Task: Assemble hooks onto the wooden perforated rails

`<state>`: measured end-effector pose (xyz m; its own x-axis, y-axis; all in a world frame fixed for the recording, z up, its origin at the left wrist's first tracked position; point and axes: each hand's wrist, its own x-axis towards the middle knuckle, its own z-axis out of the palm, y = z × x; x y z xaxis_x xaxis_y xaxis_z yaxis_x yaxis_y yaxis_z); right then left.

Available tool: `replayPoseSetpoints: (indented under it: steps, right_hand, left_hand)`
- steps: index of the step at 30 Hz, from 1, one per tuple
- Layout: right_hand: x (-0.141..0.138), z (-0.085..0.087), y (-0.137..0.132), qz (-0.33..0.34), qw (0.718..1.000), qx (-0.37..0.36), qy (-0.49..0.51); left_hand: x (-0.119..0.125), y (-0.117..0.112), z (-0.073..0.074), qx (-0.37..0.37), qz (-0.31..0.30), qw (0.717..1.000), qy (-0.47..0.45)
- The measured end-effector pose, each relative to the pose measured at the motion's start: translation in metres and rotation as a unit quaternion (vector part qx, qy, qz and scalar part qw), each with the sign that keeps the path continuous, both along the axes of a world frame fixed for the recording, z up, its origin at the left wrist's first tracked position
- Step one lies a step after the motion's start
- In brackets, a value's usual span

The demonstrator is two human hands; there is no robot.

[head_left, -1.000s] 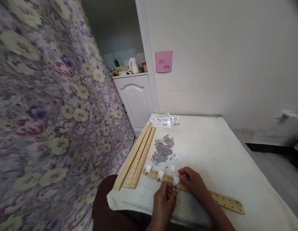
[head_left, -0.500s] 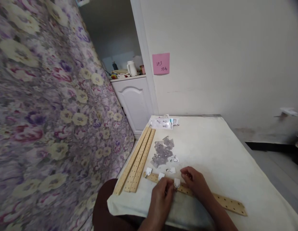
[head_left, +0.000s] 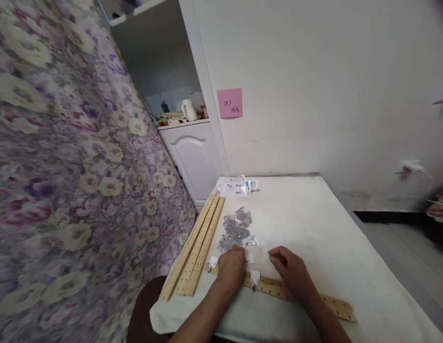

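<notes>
A wooden strip with rows of holes [head_left: 271,287] lies slantwise near the table's front. A white adhesive hook [head_left: 255,277] sits on its middle and another white hook [head_left: 213,262] at its left end. My left hand [head_left: 231,267] reaches across the strip, fingers bent down and closed, its fingertips mostly hidden. It covers part of a loose white hook [head_left: 249,258]. My right hand [head_left: 291,267] hovers over the strip with curled fingers, thumb and forefinger close together; anything between them is too small to make out. Grey hooks in clear wrapping [head_left: 236,231] lie piled beyond my left hand.
Several perforated wooden strips [head_left: 200,250] lie lengthwise along the table's left side. A clear hook packet [head_left: 234,188] rests at the far edge. Another white hook [head_left: 251,241] lies by the pile. A flowered curtain [head_left: 82,190] hangs at left; the wall [head_left: 296,95] stands behind.
My left hand has moved from beside the strip's middle hook, forward and left to the loose white hook, now covering one hook on the strip. My right hand has barely moved. The view has shifted slightly.
</notes>
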<state>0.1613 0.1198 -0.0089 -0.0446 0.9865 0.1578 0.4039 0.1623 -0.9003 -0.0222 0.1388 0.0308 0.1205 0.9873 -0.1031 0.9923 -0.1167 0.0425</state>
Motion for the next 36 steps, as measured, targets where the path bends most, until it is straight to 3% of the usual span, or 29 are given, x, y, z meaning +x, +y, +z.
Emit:
replayPoseSetpoints:
  steps: [7, 13, 18, 23, 27, 30, 32, 34, 36]
  right_hand:
    - [-0.004, -0.004, 0.002, 0.008, 1.000, 0.011, 0.009]
    - [-0.010, -0.002, 0.000, 0.008, 0.997, -0.024, 0.067]
    - [-0.009, 0.006, -0.003, 0.035, 0.984, -0.076, 0.156]
    - [0.004, 0.009, -0.006, 0.072, 0.979, -0.092, 0.168]
    - [0.018, 0.006, -0.008, 0.151, 0.975, -0.108, 0.125]
    - [0.026, 0.005, -0.010, 0.183, 0.973, -0.119, 0.071]
    - [0.031, 0.005, -0.011, 0.185, 0.974, -0.124, 0.041]
    - [0.034, 0.005, -0.011, 0.186, 0.974, -0.127, 0.022]
    - [0.036, 0.004, -0.011, 0.185, 0.975, -0.124, 0.006]
  left_hand:
    - [0.001, -0.007, 0.009, 0.019, -0.002, 1.000, -0.010]
    - [0.012, -0.024, 0.017, 0.058, -0.022, 0.995, -0.076]
    - [0.026, -0.042, 0.014, 0.080, -0.031, 0.967, -0.241]
    - [0.036, -0.062, 0.006, 0.069, -0.018, 0.926, -0.371]
    - [0.049, -0.084, -0.019, 0.029, 0.052, 0.868, -0.493]
    - [0.063, -0.096, -0.043, -0.043, 0.127, 0.758, -0.638]
    - [0.071, -0.101, -0.054, -0.064, 0.148, 0.704, -0.691]
    - [0.077, -0.103, -0.058, -0.064, 0.150, 0.691, -0.704]
    - [0.080, -0.102, -0.057, -0.060, 0.151, 0.697, -0.699]
